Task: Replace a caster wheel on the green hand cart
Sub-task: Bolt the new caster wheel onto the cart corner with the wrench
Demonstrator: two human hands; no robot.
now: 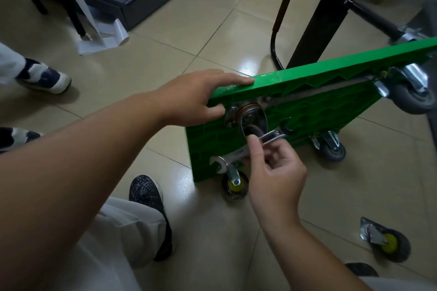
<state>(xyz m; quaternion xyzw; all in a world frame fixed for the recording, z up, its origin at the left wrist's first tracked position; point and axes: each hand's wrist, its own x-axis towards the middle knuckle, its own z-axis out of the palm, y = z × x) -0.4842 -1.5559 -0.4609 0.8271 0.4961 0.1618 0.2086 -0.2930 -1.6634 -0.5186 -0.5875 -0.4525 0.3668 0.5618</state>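
while the green hand cart [307,101] stood tipped on its long edge with the underside toward me, my left hand [189,99] held its top rim at the near corner, fingers laid along the edge and thumb against the underside beside the caster plate. my right hand [274,172] pinched a wrench [272,136] between thumb and fingertips, just below the caster [251,118] mounted at that corner. a second wrench [227,158] crossed the cart's lower near corner; whether i held it too i could not tell. i judged the job past halfway: a caster sat in the mount, a loose caster [387,243] lay well apart from the cart, and the bolts probably wanted tightening. swing room was tight among the cart's ribs, open on my side.
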